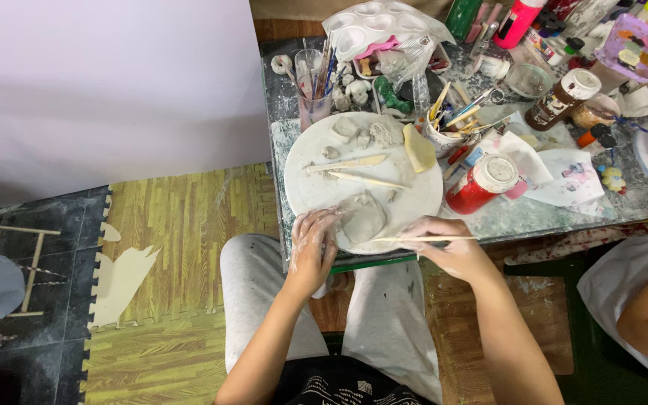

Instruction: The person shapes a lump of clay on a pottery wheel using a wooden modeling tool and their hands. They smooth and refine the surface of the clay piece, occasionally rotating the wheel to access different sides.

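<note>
Clay coated both hands. Left hand (314, 244) lay with loose fingers against the grey lump of wet clay (364, 216) at the near edge of the round white work board (316, 187). Right hand (444, 244) pinched a thin wooden modelling stick (421, 238), its tip just beside the lump. Just beyond the board stood a red paint jar with a white lid (481, 185).

Shaping grey clay on a round white board (316, 191).
Left hand (313, 247) touching the clay lump (363, 216); right hand (444, 249) gripping a thin wooden stick (423, 239) laid sideways beside it.
</note>
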Tool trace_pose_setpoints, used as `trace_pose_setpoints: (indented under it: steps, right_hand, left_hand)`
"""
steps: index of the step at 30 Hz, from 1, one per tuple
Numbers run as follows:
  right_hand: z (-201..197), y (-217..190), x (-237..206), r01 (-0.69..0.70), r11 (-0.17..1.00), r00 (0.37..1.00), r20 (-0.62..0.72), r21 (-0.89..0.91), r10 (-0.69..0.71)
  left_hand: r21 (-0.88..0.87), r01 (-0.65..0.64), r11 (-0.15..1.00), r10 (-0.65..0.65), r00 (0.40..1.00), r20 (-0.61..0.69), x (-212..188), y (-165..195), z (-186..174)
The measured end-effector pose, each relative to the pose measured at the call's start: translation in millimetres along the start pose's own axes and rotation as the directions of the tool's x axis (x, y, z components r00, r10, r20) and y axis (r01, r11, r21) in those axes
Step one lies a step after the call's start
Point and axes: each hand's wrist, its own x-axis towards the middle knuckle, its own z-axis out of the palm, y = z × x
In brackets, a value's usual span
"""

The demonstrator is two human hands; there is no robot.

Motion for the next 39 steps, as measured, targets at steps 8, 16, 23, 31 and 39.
trace_pose_setpoints:
  steps: [8, 16, 23, 31, 39]
  right_hand:
    - [-17.0, 8.6, 12.9, -0.209, 0.971, 0.976, -0.04, 0.116, 0.215]
    - [-10.0, 12.1, 14.6, -0.267, 0.964, 0.963, 0.033, -0.017, 0.267]
    - [-21.2, 30.4, 8.5, -0.217, 0.889, 0.935, -0.175, 0.404, 0.308]
    - [5.6, 21.9, -4.6, -0.076, 0.782, 0.792, -0.439, 0.618, 0.424]
    - [23.0, -6.2, -14.9, -0.113, 0.851, 0.747, -0.521, 0.512, 0.413]
  left_hand:
    - [-0.025, 0.058, 0.998, -0.056, 0.997, 0.056, 0.0, -6.5, -1.9]
    - [-0.037, 0.067, 0.997, -0.065, 0.996, 0.06, 0.6, -9.5, -2.0]
    - [-0.016, -0.176, 0.984, 0.177, 0.98, 0.093, 4.1, -16.9, 3.3]
    - [0.074, -0.215, 0.974, 0.194, 0.954, 0.227, -3.4, 4.8, 12.2]
    - [0.159, -0.215, 0.964, 0.183, 0.964, 0.193, -7.6, 8.5, 22.4]
